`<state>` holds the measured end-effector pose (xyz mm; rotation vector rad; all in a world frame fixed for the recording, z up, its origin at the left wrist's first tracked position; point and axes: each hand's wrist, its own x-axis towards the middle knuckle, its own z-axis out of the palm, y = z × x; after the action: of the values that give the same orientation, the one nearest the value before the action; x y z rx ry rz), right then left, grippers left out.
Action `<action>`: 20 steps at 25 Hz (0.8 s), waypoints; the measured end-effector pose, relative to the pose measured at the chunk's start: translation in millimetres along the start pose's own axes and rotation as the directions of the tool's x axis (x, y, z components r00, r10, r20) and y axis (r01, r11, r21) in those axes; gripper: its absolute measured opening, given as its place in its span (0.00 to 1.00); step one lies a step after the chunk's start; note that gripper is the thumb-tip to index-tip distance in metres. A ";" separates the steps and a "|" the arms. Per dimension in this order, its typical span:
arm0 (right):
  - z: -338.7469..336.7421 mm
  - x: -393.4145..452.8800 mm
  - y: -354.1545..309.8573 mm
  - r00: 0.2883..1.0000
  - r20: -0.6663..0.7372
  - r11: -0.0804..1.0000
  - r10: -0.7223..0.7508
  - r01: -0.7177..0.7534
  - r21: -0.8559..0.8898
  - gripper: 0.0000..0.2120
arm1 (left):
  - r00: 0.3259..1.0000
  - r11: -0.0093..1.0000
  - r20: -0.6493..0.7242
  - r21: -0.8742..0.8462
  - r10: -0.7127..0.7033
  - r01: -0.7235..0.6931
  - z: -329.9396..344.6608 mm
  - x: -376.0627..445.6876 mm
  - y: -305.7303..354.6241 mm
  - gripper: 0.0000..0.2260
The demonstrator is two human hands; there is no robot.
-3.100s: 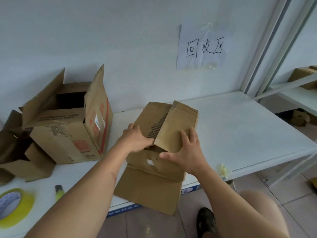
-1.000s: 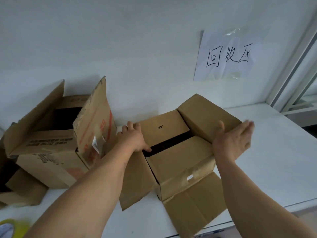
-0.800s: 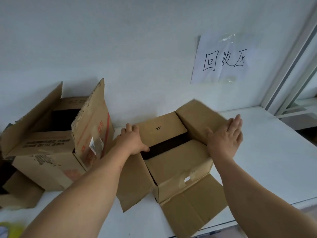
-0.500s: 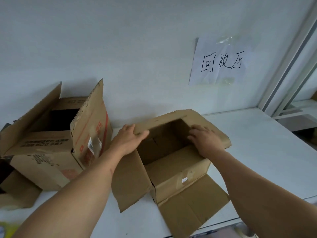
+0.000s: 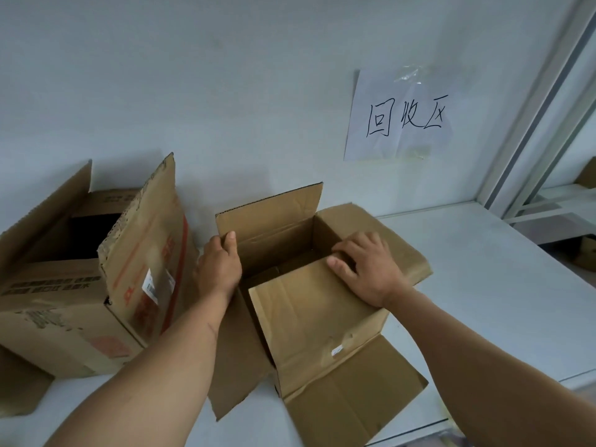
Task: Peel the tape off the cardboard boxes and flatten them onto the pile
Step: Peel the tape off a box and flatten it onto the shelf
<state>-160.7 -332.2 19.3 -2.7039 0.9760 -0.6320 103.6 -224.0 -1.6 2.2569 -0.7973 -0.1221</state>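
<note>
The box's (image 5: 309, 304) far flap (image 5: 271, 221) now stands upright.

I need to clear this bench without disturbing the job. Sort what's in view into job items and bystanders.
Part of the job:
- small open cardboard box, all flaps spread
- left hand, gripping its left rear flap
- right hand, on its right rim
- large printed cardboard box, still standing, flaps up

Just lying about:
- handwritten paper sign taped to the wall
- white table
</note>
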 end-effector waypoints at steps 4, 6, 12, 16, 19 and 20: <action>-8.6 -9.4 -7.1 0.821 -0.489 0.885 0.294 -0.041 0.464 0.14 | 0.996 0.974 -0.001 -0.213 -0.085 0.083 3.7 -0.8 -2.4 0.23; -14.2 -19.6 -18.2 0.683 -0.530 0.764 0.503 -0.065 0.642 0.14 | 0.988 0.954 -0.024 -0.265 -0.153 0.141 3.3 0.1 1.0 0.22; -15.1 -64.0 -20.9 0.476 -0.078 0.123 0.876 -0.063 0.990 0.23 | 0.962 0.872 -0.045 -0.436 -0.269 0.224 8.1 -5.7 1.0 0.22; -17.9 -73.6 -16.9 0.701 0.181 -0.063 0.690 -0.192 0.979 0.34 | 0.981 0.859 -0.055 -0.494 -0.187 0.136 8.9 -10.8 0.8 0.20; -26.4 -74.8 -34.1 0.801 0.107 0.059 0.589 -0.175 0.983 0.29 | 0.990 0.866 0.023 -0.482 -0.139 0.133 6.7 -17.2 -2.7 0.22; -30.2 -74.8 -43.8 0.819 0.080 0.080 0.569 -0.152 0.985 0.24 | 0.986 0.868 0.033 -0.471 -0.161 0.157 4.8 -18.9 -4.4 0.23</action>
<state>-201.6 -251.7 35.9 -1.0779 0.7917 -1.1086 89.1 -213.6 -10.7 1.8478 -0.5048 -0.3485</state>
